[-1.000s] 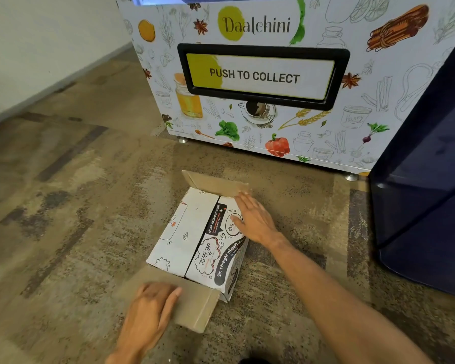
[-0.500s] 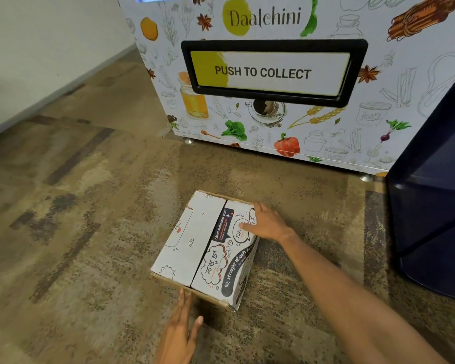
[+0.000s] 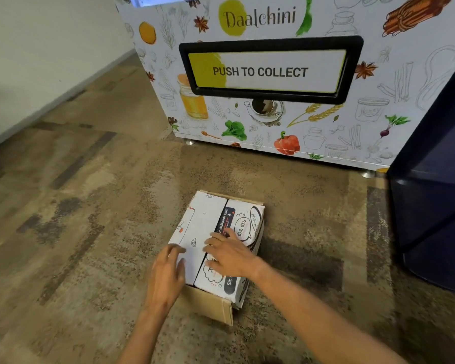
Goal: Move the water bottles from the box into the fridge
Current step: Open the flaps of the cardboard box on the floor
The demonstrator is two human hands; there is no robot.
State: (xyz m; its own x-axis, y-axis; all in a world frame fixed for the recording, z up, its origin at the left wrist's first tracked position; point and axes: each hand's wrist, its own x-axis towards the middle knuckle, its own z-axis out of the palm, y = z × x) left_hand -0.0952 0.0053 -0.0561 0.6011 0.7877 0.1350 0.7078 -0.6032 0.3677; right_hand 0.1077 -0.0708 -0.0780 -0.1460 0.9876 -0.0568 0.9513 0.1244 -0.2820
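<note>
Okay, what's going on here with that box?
A person has both hands on a printed cardboard box on the carpet, in front of a vending machine. The left hand rests at its near left edge, and the right hand lies flat on top. Its top flaps are shut; no bottles show.

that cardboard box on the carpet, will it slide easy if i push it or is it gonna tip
Probably drags rather than slides: the box sits flat on rough carpet. Tipping seems unlikely, as it looks low and wide. Its top may flex if gripped: no tape shows on the seam, and a brown flap sticks out.
</note>
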